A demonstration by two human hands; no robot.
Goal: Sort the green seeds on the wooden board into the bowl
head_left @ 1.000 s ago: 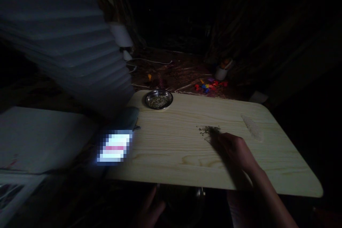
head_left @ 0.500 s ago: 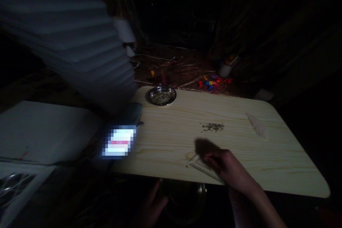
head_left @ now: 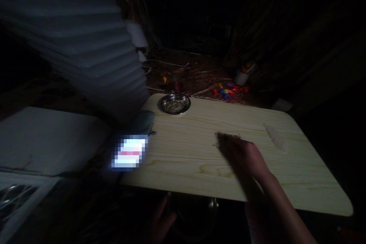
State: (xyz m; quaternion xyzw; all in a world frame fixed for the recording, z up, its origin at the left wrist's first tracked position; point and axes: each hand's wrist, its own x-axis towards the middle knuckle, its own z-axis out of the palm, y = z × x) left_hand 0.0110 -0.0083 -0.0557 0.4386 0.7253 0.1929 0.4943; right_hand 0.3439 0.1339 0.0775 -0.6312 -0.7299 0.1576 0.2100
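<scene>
Over a small pile of dark seeds (head_left: 236, 136) on the wooden table (head_left: 177, 152) is my right hand (head_left: 247, 154). Its fingers are bent together and reach down at the seeds, hiding most of them. Whether anything is between those fingers is too dark to see. Below the table's front edge, my left hand (head_left: 162, 217) grips the left side of a dim metal bowl (head_left: 212, 204); the bowl's inside is too dark to make out. A steel dish (head_left: 175, 103) holding seeds stands at the table's far left corner.
A pale patch of fine grains (head_left: 275, 137) lies on the table's right side. At the left edge are a bluish cloth-like item (head_left: 144, 122) and a glowing, pixelated screen (head_left: 129, 153). Colourful small pieces (head_left: 225, 92) and a white container (head_left: 241, 77) are on the floor behind.
My right hand has moved from the table's front edge, away from me, to the seed pile. The pale flat shape beneath it earlier is out of sight. My left hand stays at the bowl.
</scene>
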